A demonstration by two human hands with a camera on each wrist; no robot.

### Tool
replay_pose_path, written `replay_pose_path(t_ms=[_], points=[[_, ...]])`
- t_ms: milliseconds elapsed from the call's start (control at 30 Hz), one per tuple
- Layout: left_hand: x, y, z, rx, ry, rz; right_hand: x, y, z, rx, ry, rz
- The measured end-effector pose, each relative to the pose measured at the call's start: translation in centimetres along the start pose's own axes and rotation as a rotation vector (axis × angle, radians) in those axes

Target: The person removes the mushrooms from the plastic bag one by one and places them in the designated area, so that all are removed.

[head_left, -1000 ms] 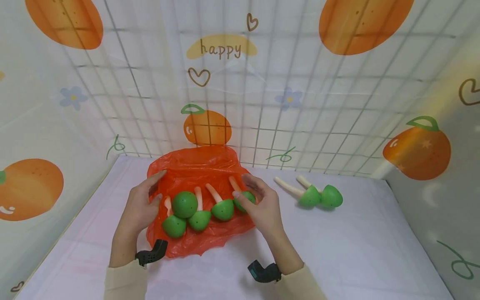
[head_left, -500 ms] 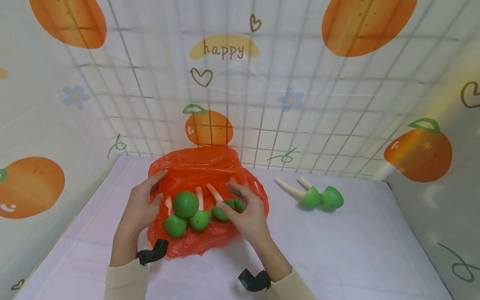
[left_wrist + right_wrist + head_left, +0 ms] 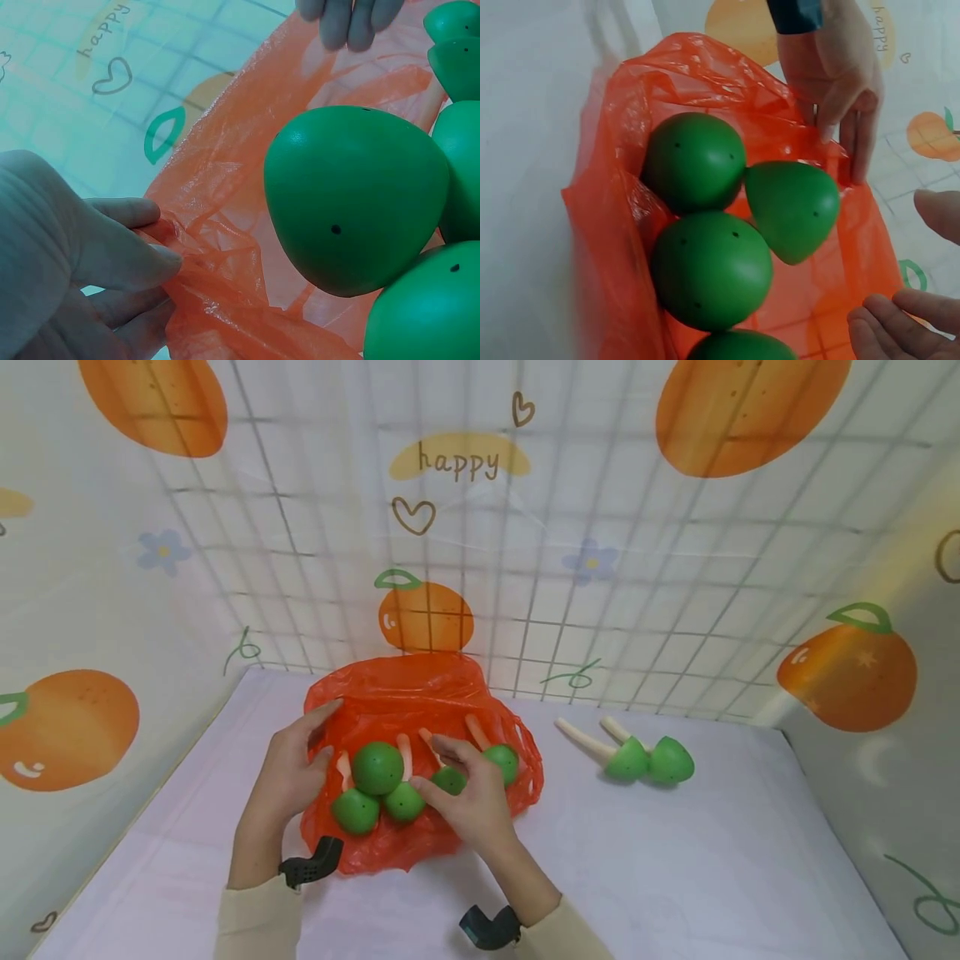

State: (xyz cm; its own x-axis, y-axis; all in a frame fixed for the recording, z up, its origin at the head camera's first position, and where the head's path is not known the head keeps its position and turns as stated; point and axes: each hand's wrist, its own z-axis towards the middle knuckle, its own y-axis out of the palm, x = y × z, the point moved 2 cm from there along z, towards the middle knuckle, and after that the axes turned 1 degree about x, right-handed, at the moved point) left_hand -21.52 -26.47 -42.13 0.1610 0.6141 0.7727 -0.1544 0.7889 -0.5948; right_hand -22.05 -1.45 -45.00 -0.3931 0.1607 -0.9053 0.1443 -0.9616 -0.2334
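Here, left hand (image 3: pixel 288 777) pinching red bag (image 3: pixel 401 681), right hand (image 3: pixel 477 797) loosely spread

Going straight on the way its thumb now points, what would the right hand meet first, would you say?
By the head view, the right hand would probably meet the upper green cap first, though depth is unclear and it might brush the pale stem just before it.

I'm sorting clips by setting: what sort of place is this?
Probably a staged tabletop recording booth: a pale tabletop walled on three sides by sheets printed with cartoon oranges, with black wrist-worn devices suggesting recording. The room beyond is out of view.
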Motion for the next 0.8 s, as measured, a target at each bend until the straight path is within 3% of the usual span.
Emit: replay_pose_path(t_ms=[200,500,800], points=[[0.1,0.0,0.1,0.007,0.017,0.005,0.0,1.3,0.4,-0.029,0.027,-0.036],[0.1,-0.1,0.1,0.021,0.049,0.011,0.4,3.6,1.2,-0.065,0.003,-0.129],[0.2,-0.2,0.0,0.027,0.044,0.016,-1.0,5.3,1.8,-0.065,0.024,-0.294]])
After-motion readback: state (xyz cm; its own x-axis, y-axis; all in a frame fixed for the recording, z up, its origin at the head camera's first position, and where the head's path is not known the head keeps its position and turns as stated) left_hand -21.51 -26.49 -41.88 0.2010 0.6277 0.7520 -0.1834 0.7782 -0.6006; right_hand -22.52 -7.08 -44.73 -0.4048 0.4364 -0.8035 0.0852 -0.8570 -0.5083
